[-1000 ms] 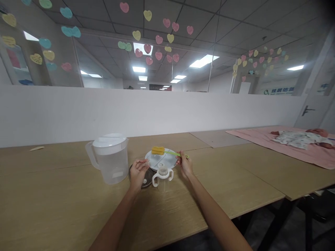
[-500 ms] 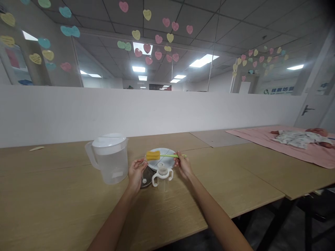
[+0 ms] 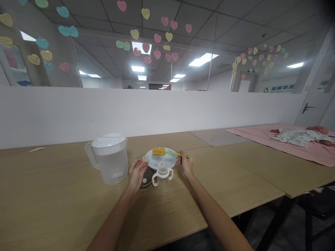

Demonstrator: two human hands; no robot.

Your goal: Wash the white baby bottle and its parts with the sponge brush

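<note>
My right hand (image 3: 186,163) is closed around the green handle of a bottle brush (image 3: 158,151). Its yellow sponge head points left, over a white plate (image 3: 169,162). Between the fingertips of my left hand (image 3: 136,172) is a small translucent bottle part (image 3: 145,159), too small to make out fully. A clear baby bottle (image 3: 163,171) with a white two-handled collar stands open-topped between my hands, in front of the plate. Left of the bottle lies a dark round lid-like thing (image 3: 147,177), partly hidden by my left hand.
A translucent pitcher (image 3: 113,164) with a white lid stands left of my left hand. On the right, a doll (image 3: 298,136) in patterned clothes lies on a pink cloth (image 3: 258,134). A white wall (image 3: 157,111) rises behind the wooden table (image 3: 230,174).
The brush head has moved right, away from my left hand, and slightly up. My right hand has shifted a little to the right. The small part remains in my left fingers.
</note>
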